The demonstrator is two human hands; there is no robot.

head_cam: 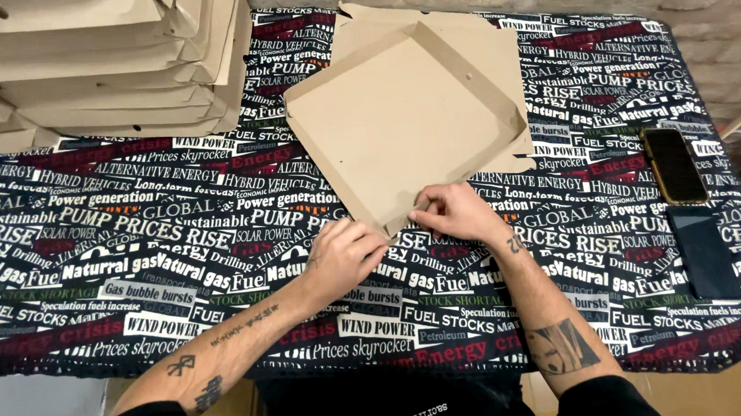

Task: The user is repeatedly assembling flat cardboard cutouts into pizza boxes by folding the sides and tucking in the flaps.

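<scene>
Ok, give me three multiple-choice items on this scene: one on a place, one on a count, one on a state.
1. Where does the stack of folded boxes sit?
A. far left of the table
B. near right corner
C. on the floor

2. How many phones lie at the table's right edge?
A. none
B. two
C. four

3. What state is the cardboard box in?
A. closed flat
B. crushed
C. open, with side flaps raised

Answers:
1. A, the stack fills the upper left of the patterned tablecloth.
2. B, a phone and a dark phone lie there.
3. C, its walls stand up while the left hand and right hand pinch the near corner.
</scene>
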